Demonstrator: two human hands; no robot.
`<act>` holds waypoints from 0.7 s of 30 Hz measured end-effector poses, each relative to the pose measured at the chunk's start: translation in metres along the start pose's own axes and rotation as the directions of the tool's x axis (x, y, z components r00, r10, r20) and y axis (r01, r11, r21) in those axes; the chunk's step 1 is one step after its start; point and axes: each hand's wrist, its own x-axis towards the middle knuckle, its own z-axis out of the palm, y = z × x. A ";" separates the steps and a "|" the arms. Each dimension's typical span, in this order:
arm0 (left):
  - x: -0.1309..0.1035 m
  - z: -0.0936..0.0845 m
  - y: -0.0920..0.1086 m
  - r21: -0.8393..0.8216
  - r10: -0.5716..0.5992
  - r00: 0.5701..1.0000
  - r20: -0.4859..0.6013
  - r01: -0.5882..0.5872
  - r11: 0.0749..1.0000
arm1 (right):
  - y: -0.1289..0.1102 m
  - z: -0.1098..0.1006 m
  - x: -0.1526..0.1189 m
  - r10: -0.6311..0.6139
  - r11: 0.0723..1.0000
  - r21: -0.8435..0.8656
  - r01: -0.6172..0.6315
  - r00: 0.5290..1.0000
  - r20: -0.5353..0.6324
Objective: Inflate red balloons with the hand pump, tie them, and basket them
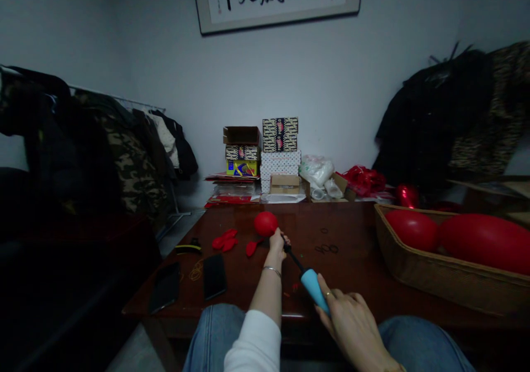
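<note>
A small, round, partly filled red balloon (265, 224) sits at the far end of a hand pump (313, 289) with a light blue body and a black rod. My left hand (278, 240) is closed around the balloon's neck where it meets the pump's tip. Wrapped round the blue body, near the table's front edge, is my right hand (350, 317). The pump slants from lower right to upper left. Just left of my left hand lies a flat red balloon (251, 248), with several more flat red balloons (224, 240) farther left.
A wicker basket (447, 283) with large red balloons stands on the right of the brown table (298, 212). Two dark phone-like slabs (214, 276), yellow bands (196, 270) and black rings (327, 249) lie on the tabletop. Stacked boxes (280, 168) stand behind.
</note>
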 end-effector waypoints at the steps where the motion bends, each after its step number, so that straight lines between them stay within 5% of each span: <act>1: -0.002 0.002 0.001 0.001 0.004 1.000 0.001 -0.004 1.000 | 0.000 -0.003 0.001 0.002 1.000 -0.005 -0.002 1.000 0.007; 14: -0.031 0.020 -0.002 0.025 0.025 0.999 -0.020 -0.024 0.999 | -0.018 -0.027 0.053 0.037 0.998 -0.060 -0.036 0.999 0.017; 21: -0.038 0.012 0.005 0.023 0.028 1.000 -0.009 -0.028 0.999 | -0.026 -0.025 0.046 0.015 0.999 -0.050 -0.015 1.000 -0.003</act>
